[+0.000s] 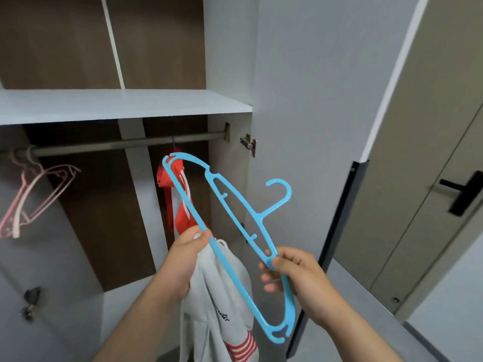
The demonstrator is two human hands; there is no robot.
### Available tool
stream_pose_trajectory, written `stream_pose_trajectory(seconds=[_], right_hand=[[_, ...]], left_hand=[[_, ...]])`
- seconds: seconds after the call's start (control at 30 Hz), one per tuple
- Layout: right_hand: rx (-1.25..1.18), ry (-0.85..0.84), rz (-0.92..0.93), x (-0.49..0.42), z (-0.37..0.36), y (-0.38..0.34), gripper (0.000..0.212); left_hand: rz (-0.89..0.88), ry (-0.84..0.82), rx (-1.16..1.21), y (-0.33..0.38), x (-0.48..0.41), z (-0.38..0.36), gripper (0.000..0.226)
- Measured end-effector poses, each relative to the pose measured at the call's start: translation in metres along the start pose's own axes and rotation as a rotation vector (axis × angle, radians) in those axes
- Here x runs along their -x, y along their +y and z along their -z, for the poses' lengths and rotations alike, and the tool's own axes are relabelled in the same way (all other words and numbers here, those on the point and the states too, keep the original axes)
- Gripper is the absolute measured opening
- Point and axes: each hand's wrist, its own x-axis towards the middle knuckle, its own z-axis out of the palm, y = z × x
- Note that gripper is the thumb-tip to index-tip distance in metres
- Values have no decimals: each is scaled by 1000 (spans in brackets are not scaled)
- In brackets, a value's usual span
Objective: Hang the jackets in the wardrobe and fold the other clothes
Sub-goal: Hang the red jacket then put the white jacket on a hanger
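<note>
Right hand point(294, 276) was held up at chest height, fingers curled round the blue hanger point(260, 217)'s upper arm. Left hand point(185, 259) was fisted on the grey jacket point(222, 296)'s collar, thumb against the hanger's lower bar.

My right hand point(295, 273) pinches one arm of a light-blue plastic clothes hanger point(261, 215), tilted before the open wardrobe point(130, 105). My left hand point(188, 254) grips a grey jacket with a red-striped cuff point(219, 288), thumb against the hanger's bar. A red-and-white garment point(163, 178) and pink hangers point(17, 218) hang on the metal rail point(104, 146).

beige door point(418, 178) at right | black lever handle point(464, 195) on it | grey floor point(352, 296)
</note>
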Motion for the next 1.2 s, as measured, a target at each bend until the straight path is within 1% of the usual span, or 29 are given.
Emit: stream_pose_trajectory(seconds=[0.1, 0.17, 0.2, 0.27, 0.33, 0.43, 0.5, 0.6, 0.63, 0.73, 0.8, 0.87, 0.9, 1.0, 1.07, 1.13, 1.2], right_hand=[[41, 33, 58, 18, 2, -9, 21], [30, 24, 48, 27, -1, -13, 24], [8, 11, 39, 32, -4, -15, 25], [-33, -28, 31, 39, -9, -15, 22], [-26, -78, 21, 49, -14, -15, 20], [-22, -111, 49, 61, -20, -11, 23], [-27, -86, 69, 65, -24, -6, 21], [7, -90, 64, 68, -36, 5, 11], [30, -112, 59, 70, -41, 10, 7], [99, -180, 84, 72, -59, 24, 13], [110, -182, 120, 70, -66, 27, 16], [134, -162, 163, 66, -67, 27, 15], [141, -157, 176, 65, -67, 26, 15], [172, -152, 178, 62, -64, 23, 26], [197, -146, 188, 57, -64, 23, 19], [203, -148, 203, 53, -63, 21, 4], [203, -139, 231, 49, -61, 19, 22]], left_hand=[[-2, -20, -62, -11, 32, -12, 28], [-14, -20, -122, -19, 50, -18, 29], [-19, -17, -155, -22, 61, -19, 30], [-43, -22, -209, -27, 75, -21, 31], [-64, 14, -232, -31, 91, -22, 28], [-108, 150, -200, -35, 113, -21, 21], [-86, 235, -108, -37, 123, -20, 18], [-58, 308, 57, -37, 135, -20, 13], [-51, 305, 96, -38, 136, -22, 13], [-44, 244, 324, -33, 140, -29, 14], [-17, 185, 501, -28, 142, -35, 21], [0, 131, 600, -27, 141, -37, 32], [6, 121, 615, -26, 141, -38, 34], [14, 102, 587, -22, 144, -38, 34], [11, 83, 520, -17, 147, -37, 31], [4, 76, 476, -14, 147, -33, 30], [19, 76, 474, -13, 142, -28, 30]])
